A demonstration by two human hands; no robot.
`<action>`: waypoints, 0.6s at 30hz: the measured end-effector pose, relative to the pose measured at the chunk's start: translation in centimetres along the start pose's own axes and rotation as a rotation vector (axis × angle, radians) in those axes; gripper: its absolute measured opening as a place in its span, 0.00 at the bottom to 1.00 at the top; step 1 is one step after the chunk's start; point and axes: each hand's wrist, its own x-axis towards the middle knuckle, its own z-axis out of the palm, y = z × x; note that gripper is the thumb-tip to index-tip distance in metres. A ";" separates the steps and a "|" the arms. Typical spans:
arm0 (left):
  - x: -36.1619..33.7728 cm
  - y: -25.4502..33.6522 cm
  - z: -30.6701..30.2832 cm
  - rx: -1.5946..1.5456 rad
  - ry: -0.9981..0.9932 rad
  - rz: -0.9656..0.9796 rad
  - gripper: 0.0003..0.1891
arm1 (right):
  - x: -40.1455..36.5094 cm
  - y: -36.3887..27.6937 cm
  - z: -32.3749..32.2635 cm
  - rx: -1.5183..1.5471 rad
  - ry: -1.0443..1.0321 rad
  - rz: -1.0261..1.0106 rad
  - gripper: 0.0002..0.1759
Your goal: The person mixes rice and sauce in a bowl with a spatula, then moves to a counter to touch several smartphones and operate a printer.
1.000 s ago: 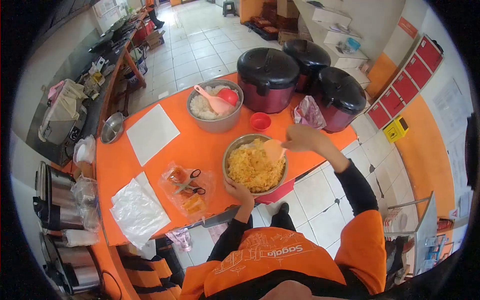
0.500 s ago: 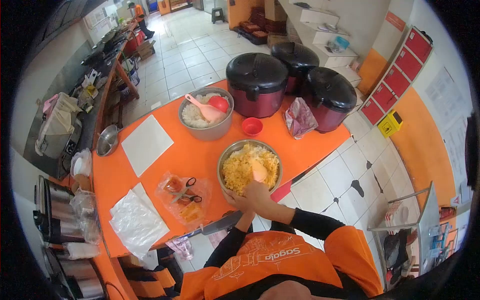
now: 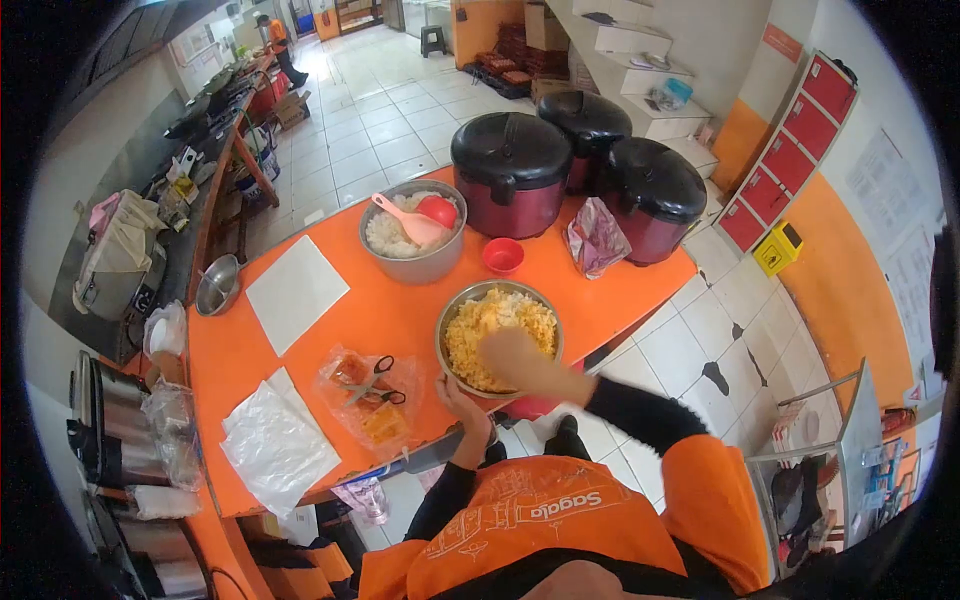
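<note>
A metal bowl near the table's front edge holds yellow-coloured rice with some whiter grains at the far side. My left hand grips the bowl's near left side, its fingers against the wall. Over the rice is my right hand, smeared by motion and closed around a rice paddle that it mostly hides. Beyond the bowl stands a small red bowl. Farther back, a grey pot of white rice carries a pink rice paddle and a red scoop.
Several large rice cookers stand at the table's back right, beside a crumpled purple packet. Left of my bowl lie scissors on plastic packets, plastic bags and a white sheet. A distant person works at the counter.
My right hand has moved up and over the rice, now covering the paddle blade that showed before. My left hand has shifted slightly left along the bowl, apart from the right.
</note>
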 end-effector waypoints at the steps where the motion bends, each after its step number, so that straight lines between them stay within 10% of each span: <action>1: 1.1 -0.2 -0.6 -0.001 -0.021 -0.025 0.09 | 0.0 2.2 -1.4 0.016 0.029 -0.036 0.09; 7: 5.0 3.3 1.2 0.043 -0.151 -0.133 0.10 | 0.6 7.2 -7.7 0.343 -0.116 -0.028 0.16; 18: 6.9 1.1 0.4 0.746 -0.209 0.271 0.17 | -4.3 11.0 1.1 0.943 -0.315 0.443 0.22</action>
